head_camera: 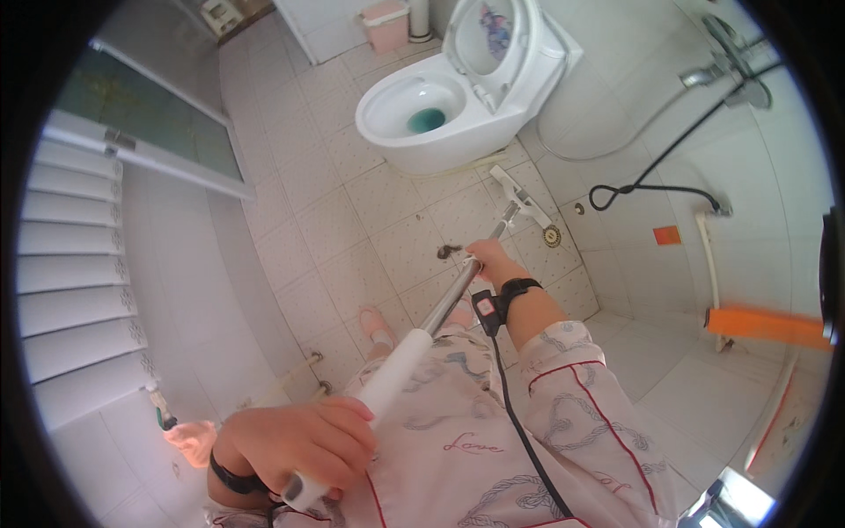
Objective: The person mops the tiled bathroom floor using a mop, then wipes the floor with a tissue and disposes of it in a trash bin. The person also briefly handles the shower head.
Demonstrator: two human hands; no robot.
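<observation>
Both of my hands grip one long-handled floor wiper, with a white plastic head [520, 197] and a metal pole [453, 297]. My left hand [304, 435] is closed around the white handle grip [399, 369] near its top end, close to my body. Further down, my right hand [492, 257] holds the metal pole. The head rests on the tiled floor between the toilet [436, 155] and the round floor drain [551, 235]. A small dark clump [449, 251], which looks like hair, lies on the tiles just left of my right hand.
The toilet lid [492, 36] is raised; green-blue water sits in the bowl. Behind stands a pink bin [385, 26]. A shower hose [594, 157] and black cable [660, 158] hang along the right wall. A glass-panelled door [158, 119] is at left. A black cord [515, 422] runs from my right wrist.
</observation>
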